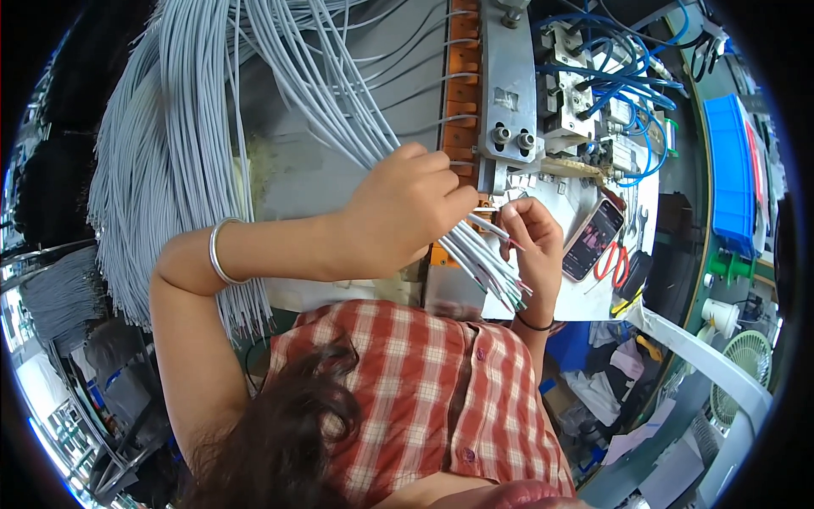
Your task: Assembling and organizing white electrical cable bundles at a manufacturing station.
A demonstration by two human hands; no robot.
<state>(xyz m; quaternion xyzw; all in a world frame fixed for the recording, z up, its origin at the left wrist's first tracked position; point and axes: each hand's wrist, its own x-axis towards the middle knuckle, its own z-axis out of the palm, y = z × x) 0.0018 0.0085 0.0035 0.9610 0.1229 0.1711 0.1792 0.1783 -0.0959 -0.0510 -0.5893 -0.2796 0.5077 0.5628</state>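
Observation:
My left hand [415,191], with a silver bangle on its wrist, is closed around a bundle of grey cables [360,127]. Below that fist the cable ends [487,263] fan out, showing small coloured wires at their tips. Close by on the right, my right hand [534,242] has its thumb and forefinger pressed together at a thin white cable end [485,209]. That pinch sits beside the lower part of an orange fixture strip [462,93], into which single grey cables run. Exactly what lies between the right fingertips is too small to make out.
A thick hank of grey cables [182,127] hangs over the left side of the bench. Right of the orange strip stand a metal press block [509,93] and valves with blue air tubes [593,93]. A phone [593,239], red-handled scissors [612,265] and a blue bin [731,165] are further right.

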